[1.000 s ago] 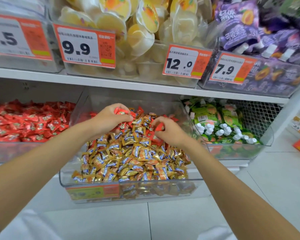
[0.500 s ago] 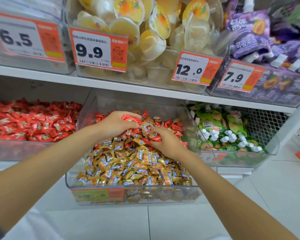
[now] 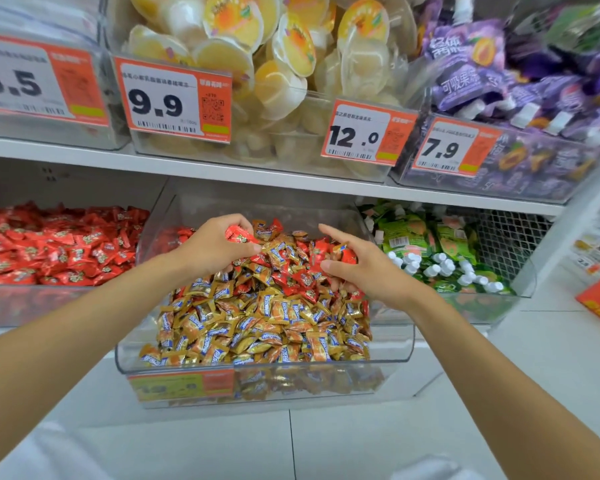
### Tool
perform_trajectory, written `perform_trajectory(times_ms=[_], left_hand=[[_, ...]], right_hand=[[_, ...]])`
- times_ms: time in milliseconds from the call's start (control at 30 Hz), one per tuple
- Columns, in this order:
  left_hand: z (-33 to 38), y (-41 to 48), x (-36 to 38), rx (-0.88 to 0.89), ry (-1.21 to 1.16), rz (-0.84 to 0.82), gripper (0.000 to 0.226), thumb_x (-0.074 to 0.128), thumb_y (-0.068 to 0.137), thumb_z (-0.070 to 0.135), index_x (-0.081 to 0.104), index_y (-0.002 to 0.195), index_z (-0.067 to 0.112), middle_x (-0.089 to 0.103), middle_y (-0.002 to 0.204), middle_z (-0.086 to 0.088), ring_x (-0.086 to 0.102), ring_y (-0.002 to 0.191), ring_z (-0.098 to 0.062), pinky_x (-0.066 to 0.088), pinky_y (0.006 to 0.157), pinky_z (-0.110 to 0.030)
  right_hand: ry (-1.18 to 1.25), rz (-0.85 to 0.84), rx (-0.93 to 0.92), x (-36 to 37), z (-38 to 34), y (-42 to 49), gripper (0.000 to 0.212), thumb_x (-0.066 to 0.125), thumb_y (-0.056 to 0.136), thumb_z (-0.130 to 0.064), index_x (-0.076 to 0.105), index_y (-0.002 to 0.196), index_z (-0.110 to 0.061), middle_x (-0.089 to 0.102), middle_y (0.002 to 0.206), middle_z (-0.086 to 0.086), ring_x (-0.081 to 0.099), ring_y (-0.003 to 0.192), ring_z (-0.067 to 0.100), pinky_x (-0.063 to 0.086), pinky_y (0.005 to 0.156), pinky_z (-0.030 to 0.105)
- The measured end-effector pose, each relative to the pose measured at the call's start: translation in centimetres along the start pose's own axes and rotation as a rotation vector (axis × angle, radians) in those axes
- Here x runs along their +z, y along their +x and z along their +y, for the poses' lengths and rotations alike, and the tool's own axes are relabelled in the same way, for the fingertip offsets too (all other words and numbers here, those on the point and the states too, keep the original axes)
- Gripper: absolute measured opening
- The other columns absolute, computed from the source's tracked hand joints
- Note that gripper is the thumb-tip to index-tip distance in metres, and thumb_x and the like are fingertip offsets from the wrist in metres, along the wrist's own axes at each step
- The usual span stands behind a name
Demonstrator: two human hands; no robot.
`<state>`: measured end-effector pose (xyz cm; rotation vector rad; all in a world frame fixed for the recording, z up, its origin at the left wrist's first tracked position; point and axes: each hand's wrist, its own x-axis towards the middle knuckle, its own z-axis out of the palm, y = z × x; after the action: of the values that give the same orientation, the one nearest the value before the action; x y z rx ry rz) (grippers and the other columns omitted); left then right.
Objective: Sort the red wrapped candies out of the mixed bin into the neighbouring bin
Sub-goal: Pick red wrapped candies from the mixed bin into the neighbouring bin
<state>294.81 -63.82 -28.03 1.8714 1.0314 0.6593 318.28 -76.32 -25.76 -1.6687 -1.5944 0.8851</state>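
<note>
A clear mixed bin [image 3: 392, 348] in the middle of the lower shelf holds gold-and-blue wrapped candies at the front and red wrapped candies [image 3: 293, 275] heaped at the back. My left hand [image 3: 212, 245] rests on the back left of the heap, curled around a bunch of red candies. My right hand [image 3: 364, 268] is over the back right of the heap; its thumb and fingers pinch a red candy [image 3: 347, 256], with the index finger stretched out. The neighbouring bin [image 3: 32, 299] on the left is full of red candies.
To the right stands a bin of green pouches with white caps [image 3: 430, 251]. The shelf above [image 3: 257, 174] carries bins of yellow jelly cups [image 3: 274, 64] and purple pouches [image 3: 499, 74] with price tags in front. A white tiled floor lies below.
The view has shifted down and closer. My right hand has moved from the middle of the heap to its back right and opened its index finger. My left hand keeps its bunch.
</note>
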Motion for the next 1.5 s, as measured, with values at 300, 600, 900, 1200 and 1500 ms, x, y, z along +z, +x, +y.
perform_trajectory(times_ms=[300, 600, 900, 1200, 1500], left_hand=[[2.3, -0.8, 1.4, 0.044, -0.012, -0.059, 0.011, 0.071, 0.084, 0.036, 0.066, 0.089, 0.028, 0.06, 0.112, 0.011, 0.047, 0.062, -0.022, 0.046, 0.055, -0.031], [2.1, 0.4, 0.9, 0.034, 0.08, -0.094, 0.027, 0.071, 0.081, 0.045, 0.066, 0.091, 0.021, 0.058, 0.077, 0.003, 0.048, 0.052, -0.009, 0.039, 0.052, -0.02], [0.4, 3.1, 3.6, 0.125, 0.764, -0.431, 0.023, 0.068, 0.086, 0.042, 0.068, 0.105, 0.029, 0.058, 0.13, 0.007, 0.051, 0.121, -0.018, 0.042, 0.101, -0.039], [0.2, 0.9, -1.2, 0.115, 0.252, -0.135, 0.017, 0.069, 0.087, 0.033, 0.066, 0.088, 0.016, 0.059, 0.065, 0.003, 0.043, 0.042, -0.004, 0.035, 0.045, -0.014], [-0.4, 1.3, -0.3, 0.121, 0.466, -0.275, 0.024, 0.069, 0.086, 0.038, 0.069, 0.108, 0.028, 0.059, 0.128, 0.01, 0.054, 0.115, -0.009, 0.038, 0.098, -0.027]], right_hand=[[-0.133, 0.11, 0.067, -0.1, 1.0, -0.2, 0.041, 0.075, 0.081, -0.04, 0.054, 0.114, -0.027, 0.061, 0.078, -0.009, 0.051, 0.056, 0.009, 0.04, 0.054, 0.025], [-0.227, 0.146, -0.002, -0.2, 1.6, 0.7, 0.024, 0.074, 0.08, -0.047, 0.067, 0.075, -0.025, 0.06, 0.085, -0.023, 0.054, 0.085, 0.0, 0.049, 0.086, 0.035], [-0.697, 0.036, 0.079, 1.6, 3.3, 2.3, 0.025, 0.062, 0.091, -0.042, 0.071, 0.107, -0.025, 0.069, 0.115, -0.002, 0.064, 0.099, 0.017, 0.053, 0.087, 0.039], [-0.286, 0.205, 0.019, 0.8, 2.0, 1.2, 0.02, 0.051, 0.1, -0.022, 0.07, 0.108, -0.021, 0.056, 0.066, -0.017, 0.047, 0.041, -0.001, 0.044, 0.044, 0.017], [-0.304, 0.252, 0.087, 3.0, 2.0, 4.1, 0.046, 0.071, 0.079, -0.054, 0.047, 0.073, -0.016, 0.049, 0.063, -0.001, 0.042, 0.055, 0.014, 0.036, 0.054, 0.029]])
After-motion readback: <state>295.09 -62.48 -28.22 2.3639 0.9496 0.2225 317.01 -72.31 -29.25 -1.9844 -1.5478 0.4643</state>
